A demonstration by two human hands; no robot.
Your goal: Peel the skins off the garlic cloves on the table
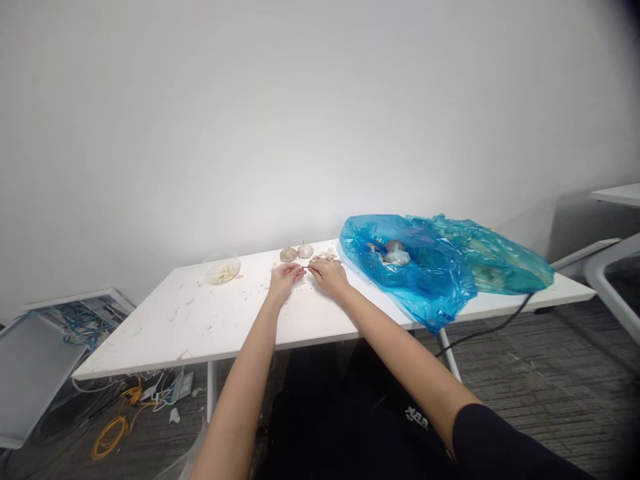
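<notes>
Over the middle of the white table, my left hand is closed in a pinch on something too small to make out. Close to its right, my right hand has its fingers pinched on a thin dark item between the hands. Two garlic bulbs, one brownish and one paler, sit just behind the hands. Garlic pieces and skins lie behind my right hand and are partly hidden by it. A clear bag or bowl with peeled cloves stands at the left back.
An open blue plastic bag with garlic bulbs lies on the right, beside a teal bag. Skin scraps dot the table's left part. A black cable hangs off the right edge. Orange and white cables lie on the floor at left.
</notes>
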